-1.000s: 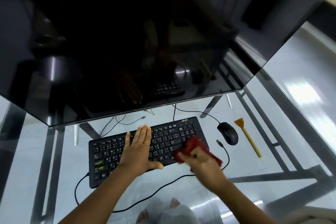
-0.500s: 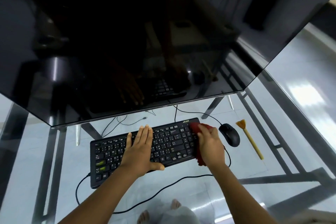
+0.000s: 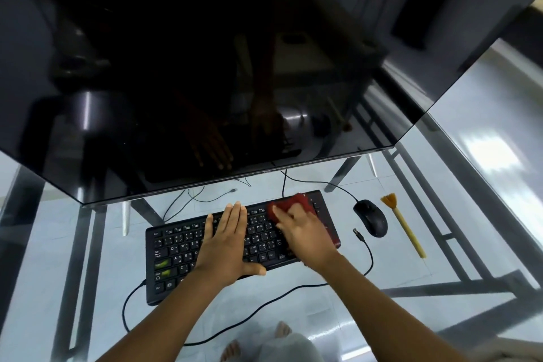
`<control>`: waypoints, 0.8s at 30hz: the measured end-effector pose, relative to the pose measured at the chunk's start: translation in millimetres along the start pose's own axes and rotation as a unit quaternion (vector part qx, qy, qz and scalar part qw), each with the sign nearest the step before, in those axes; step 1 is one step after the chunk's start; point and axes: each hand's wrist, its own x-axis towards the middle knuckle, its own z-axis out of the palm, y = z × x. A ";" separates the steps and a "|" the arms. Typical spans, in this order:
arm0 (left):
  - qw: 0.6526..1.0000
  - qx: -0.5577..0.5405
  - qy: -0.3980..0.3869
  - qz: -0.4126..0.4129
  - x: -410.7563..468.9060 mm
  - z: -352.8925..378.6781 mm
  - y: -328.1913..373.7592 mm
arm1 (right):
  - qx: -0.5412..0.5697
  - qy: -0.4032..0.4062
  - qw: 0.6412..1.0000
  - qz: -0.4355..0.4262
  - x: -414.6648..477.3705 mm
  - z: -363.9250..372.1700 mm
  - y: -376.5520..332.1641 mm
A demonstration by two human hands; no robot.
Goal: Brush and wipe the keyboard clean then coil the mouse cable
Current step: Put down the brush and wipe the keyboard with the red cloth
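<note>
A black keyboard (image 3: 176, 247) lies on the glass table. My left hand (image 3: 227, 244) rests flat on its middle, fingers straight, thumb at the front edge. My right hand (image 3: 305, 232) presses a red cloth (image 3: 289, 204) onto the keyboard's right part, near the far edge. To the right sits a black mouse (image 3: 371, 217), its cable (image 3: 368, 253) running loose along the table with the plug end beside the keyboard. Right of the mouse lies a yellow brush (image 3: 404, 225).
A large dark monitor (image 3: 205, 67) leans over the far side of the glass table (image 3: 440, 244). The keyboard's cable (image 3: 126, 311) loops at the front left. Thin wires trail behind the keyboard. My feet show through the glass.
My right hand has carried the red cloth from the keyboard's front right corner up its right end and leftward onto the far right keys. My left hand stays flat.
</note>
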 end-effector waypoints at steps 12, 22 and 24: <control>1.000 -0.013 0.001 -0.001 -0.5 0.5 1.0 | 0.014 0.021 0.986 0.162 21.9 -2.8 16.7; 1.000 -0.009 -0.003 0.003 -1.6 -0.7 -0.3 | 0.133 0.049 0.969 0.200 4.0 -19.8 16.9; 1.000 -0.010 0.000 0.003 -1.4 0.4 -0.8 | 0.064 0.107 0.973 0.195 1.6 -10.0 27.4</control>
